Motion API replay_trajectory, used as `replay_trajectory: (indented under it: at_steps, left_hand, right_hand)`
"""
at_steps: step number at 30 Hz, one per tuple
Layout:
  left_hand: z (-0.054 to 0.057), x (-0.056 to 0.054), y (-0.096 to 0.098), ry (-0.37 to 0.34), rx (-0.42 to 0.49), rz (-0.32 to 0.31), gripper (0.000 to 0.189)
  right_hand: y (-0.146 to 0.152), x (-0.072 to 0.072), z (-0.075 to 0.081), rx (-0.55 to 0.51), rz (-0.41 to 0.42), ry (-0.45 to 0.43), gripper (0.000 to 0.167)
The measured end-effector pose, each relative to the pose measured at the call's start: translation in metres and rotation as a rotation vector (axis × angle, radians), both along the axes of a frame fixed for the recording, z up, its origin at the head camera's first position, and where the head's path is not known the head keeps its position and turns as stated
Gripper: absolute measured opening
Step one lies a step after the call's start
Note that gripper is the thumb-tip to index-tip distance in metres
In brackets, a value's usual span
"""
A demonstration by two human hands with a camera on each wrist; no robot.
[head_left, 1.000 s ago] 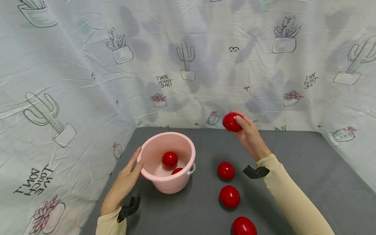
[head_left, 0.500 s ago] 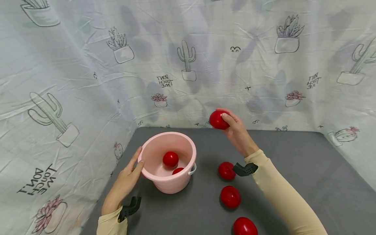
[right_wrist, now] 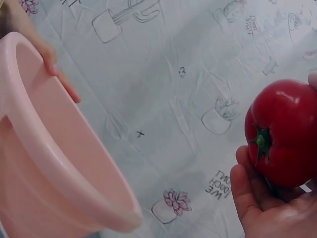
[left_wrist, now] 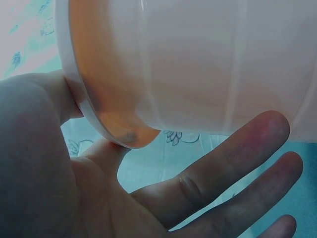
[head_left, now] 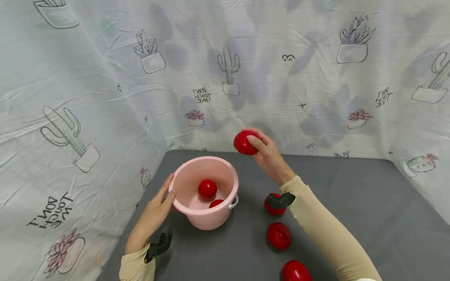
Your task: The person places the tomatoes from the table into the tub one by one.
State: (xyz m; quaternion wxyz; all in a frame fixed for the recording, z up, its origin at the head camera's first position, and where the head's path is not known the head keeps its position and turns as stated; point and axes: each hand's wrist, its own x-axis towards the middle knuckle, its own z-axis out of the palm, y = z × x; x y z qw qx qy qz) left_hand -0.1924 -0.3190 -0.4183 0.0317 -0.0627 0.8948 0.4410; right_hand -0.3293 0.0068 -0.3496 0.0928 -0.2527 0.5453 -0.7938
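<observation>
While the left hand (head_left: 152,212) holds the pink bucket (head_left: 209,219) at its rim, the right hand (head_left: 270,157) is clamped on a red tomato (head_left: 244,143), thumb pressed to its near side. I note this tomato raised clear of the grey bench (head_left: 242,255), off the bucket's far right side and apart from the rim; its green calyx (right_wrist: 261,143) shows in the right wrist view, where the thumb is almost wholly cut off at the frame's edge. Inside the bucket lie a red fruit (head_left: 207,189) in plain sight and a second fruit (head_left: 216,203), mostly hidden by the near wall and seemingly of the same kind. Three more stand in a rough row on the bench: the farthest fruit (head_left: 275,211) partly covered by a black wrist piece (head_left: 283,200), the middle fruit (head_left: 279,235) whole, the nearest fruit (head_left: 296,271) cut off below.
</observation>
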Motion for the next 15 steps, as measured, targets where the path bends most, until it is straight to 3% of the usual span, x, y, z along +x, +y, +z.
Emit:
replay_trajectory:
  at_steps: [15]
  left_hand:
    - [-0.002,0.002,0.002,0.032,0.008,0.002,0.055]
  right_hand:
    - [-0.031,0.002,-0.002,0.010,0.088,0.018,0.046]
